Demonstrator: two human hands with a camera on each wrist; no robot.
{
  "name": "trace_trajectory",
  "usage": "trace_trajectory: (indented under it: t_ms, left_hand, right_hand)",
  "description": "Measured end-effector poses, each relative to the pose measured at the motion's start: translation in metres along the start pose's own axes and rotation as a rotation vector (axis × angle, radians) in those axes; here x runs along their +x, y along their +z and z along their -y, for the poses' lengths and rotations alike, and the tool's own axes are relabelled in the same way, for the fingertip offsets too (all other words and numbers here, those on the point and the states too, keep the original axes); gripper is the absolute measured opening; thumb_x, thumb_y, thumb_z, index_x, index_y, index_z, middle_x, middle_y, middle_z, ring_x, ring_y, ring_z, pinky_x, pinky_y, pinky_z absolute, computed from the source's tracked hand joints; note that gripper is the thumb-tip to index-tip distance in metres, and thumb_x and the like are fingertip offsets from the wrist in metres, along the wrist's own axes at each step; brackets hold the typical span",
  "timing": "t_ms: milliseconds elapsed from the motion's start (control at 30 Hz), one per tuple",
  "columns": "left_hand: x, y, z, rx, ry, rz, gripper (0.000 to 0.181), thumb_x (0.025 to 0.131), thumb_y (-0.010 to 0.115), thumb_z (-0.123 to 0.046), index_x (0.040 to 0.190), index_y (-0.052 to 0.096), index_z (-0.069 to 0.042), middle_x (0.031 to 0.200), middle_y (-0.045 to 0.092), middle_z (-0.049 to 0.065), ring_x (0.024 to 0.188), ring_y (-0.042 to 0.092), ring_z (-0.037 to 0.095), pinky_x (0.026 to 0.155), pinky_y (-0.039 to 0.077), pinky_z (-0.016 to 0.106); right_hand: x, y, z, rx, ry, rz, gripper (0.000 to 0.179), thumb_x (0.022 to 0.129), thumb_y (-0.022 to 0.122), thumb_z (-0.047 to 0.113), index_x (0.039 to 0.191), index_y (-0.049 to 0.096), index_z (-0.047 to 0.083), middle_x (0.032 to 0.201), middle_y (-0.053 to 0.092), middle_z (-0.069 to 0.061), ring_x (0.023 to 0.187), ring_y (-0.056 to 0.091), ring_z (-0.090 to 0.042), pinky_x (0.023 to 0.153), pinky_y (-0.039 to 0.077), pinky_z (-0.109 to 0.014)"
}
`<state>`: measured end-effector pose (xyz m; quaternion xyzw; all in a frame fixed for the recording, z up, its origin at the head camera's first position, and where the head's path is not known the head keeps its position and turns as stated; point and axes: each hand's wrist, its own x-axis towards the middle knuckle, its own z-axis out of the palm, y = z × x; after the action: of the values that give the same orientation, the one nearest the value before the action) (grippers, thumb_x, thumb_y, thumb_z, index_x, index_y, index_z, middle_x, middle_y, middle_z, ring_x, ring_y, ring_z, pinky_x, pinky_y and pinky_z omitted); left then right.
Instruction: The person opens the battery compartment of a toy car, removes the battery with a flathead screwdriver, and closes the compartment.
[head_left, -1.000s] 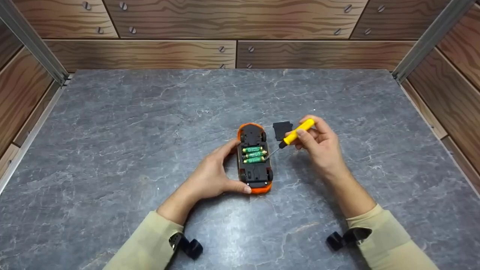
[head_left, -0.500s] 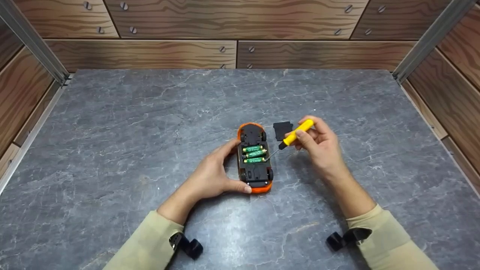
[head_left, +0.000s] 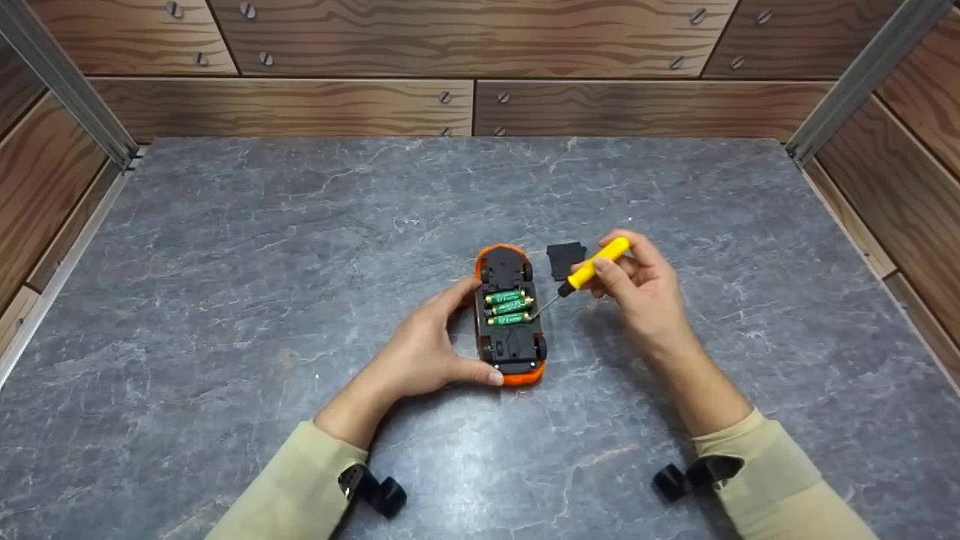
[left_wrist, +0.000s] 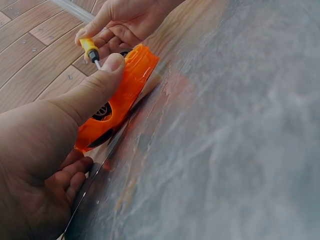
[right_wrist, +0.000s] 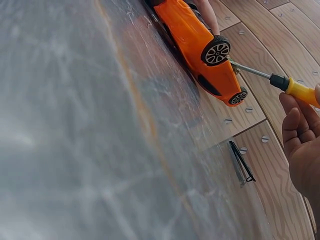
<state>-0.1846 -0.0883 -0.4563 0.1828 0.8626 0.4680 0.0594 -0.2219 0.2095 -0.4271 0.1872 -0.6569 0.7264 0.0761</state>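
Observation:
An orange toy car (head_left: 514, 345) lies upside down on the table, its black underside up. Three green batteries (head_left: 510, 307) sit in the open compartment in its middle. My left hand (head_left: 424, 345) grips the car along its left side, thumb at the near end and fingers at the far part. In my right hand (head_left: 649, 292) is a yellow screwdriver (head_left: 598, 266), pinched by the handle. Its metal tip reaches the right end of the nearest battery. The right wrist view shows the screwdriver (right_wrist: 300, 91) reaching in behind a wheel of the car (right_wrist: 187, 30).
A black battery cover (head_left: 564, 260) lies on the grey marbled table (head_left: 300, 225), just beyond the car to the right and close to my right fingers. Wood-patterned panels (head_left: 360, 109) border the table at the back and sides.
The batteries have turned slightly in the compartment and the farther two shifted a little. Both hands stay in nearly the same place, with the screwdriver tip still at the nearest battery.

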Motion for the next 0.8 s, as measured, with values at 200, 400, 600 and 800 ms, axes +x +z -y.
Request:
trace_trajectory:
  t_ms: [200, 400, 600, 800]
  left_hand:
    - [-0.0004, -0.0002, 0.0000, -0.005, 0.005, -0.001, 0.128, 0.056, 0.103, -0.054, 0.164, 0.039, -0.024, 0.156, 0.053, -0.002, 0.145, 0.046, 0.015, 0.124, 0.031, 0.037]
    - [-0.0004, 0.0000, 0.0000, -0.006, 0.001, 0.001, 0.130, 0.056, 0.102, -0.055, 0.165, 0.038, -0.024, 0.158, 0.052, 0.000, 0.146, 0.044, 0.017, 0.125, 0.030, 0.039]
    - [-0.0001, 0.0002, 0.0000, -0.013, -0.008, 0.003, 0.130, 0.056, 0.102, -0.056, 0.165, 0.038, -0.025, 0.159, 0.050, 0.000, 0.147, 0.043, 0.017, 0.125, 0.029, 0.040]
    - [0.0003, -0.0002, -0.0007, -0.018, -0.006, 0.005, 0.130, 0.057, 0.102, -0.055, 0.165, 0.038, -0.024, 0.160, 0.050, -0.001, 0.147, 0.043, 0.016, 0.125, 0.029, 0.038]
  right_hand:
    - [0.0004, -0.0006, -0.0010, 0.014, -0.007, 0.001, 0.018, 0.104, 0.059, -0.006, 0.122, 0.056, -0.008, 0.101, 0.078, -0.021, 0.079, 0.074, -0.018, 0.066, 0.058, -0.024]
    - [0.0005, -0.0008, -0.0017, 0.030, -0.008, 0.003, 0.021, 0.104, 0.059, -0.005, 0.124, 0.053, -0.012, 0.101, 0.078, -0.023, 0.079, 0.074, -0.018, 0.067, 0.058, -0.024]
    - [-0.0004, -0.0003, -0.0014, 0.028, 0.005, -0.005, 0.018, 0.104, 0.060, -0.005, 0.123, 0.059, -0.003, 0.101, 0.078, -0.018, 0.081, 0.075, -0.019, 0.067, 0.058, -0.024]
    - [-0.0001, -0.0009, -0.0025, 0.025, 0.013, -0.009, 0.018, 0.104, 0.059, -0.005, 0.122, 0.059, -0.004, 0.101, 0.078, -0.021, 0.081, 0.075, -0.019, 0.068, 0.058, -0.024]
